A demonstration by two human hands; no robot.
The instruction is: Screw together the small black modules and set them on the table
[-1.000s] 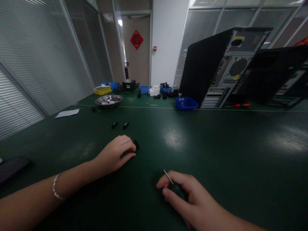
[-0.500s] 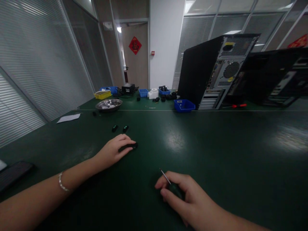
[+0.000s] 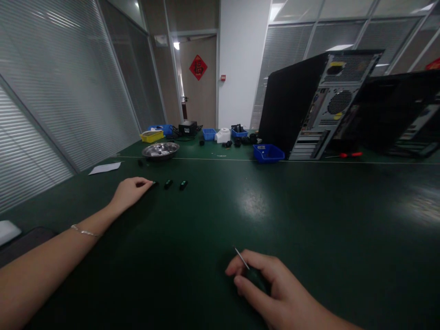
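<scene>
My left hand (image 3: pixel 132 191) reaches out over the table, thumb and finger pinched on a small black part (image 3: pixel 154 184) at table level. Two similar small black parts with greenish tops, one nearer (image 3: pixel 168 184) and one farther right (image 3: pixel 184 185), lie in a row beside it. What exactly these parts are I cannot make out. Close to me, my right hand (image 3: pixel 264 284) is wrapped round the dark green handle of a screwdriver (image 3: pixel 255 277), its thin metal shaft pointing up and to the left.
A metal dish (image 3: pixel 160 151) and white paper (image 3: pixel 105 168) lie beyond my left hand. A blue bin (image 3: pixel 268 154) stands before a black computer case (image 3: pixel 292 101). A red-handled tool (image 3: pixel 350 155) lies at right. A dark flat object (image 3: pixel 30 245) is at far left.
My left hand has moved left and away from me, bringing the small black part to the left end of the row. My right hand stays nearly in place with the screwdriver.
</scene>
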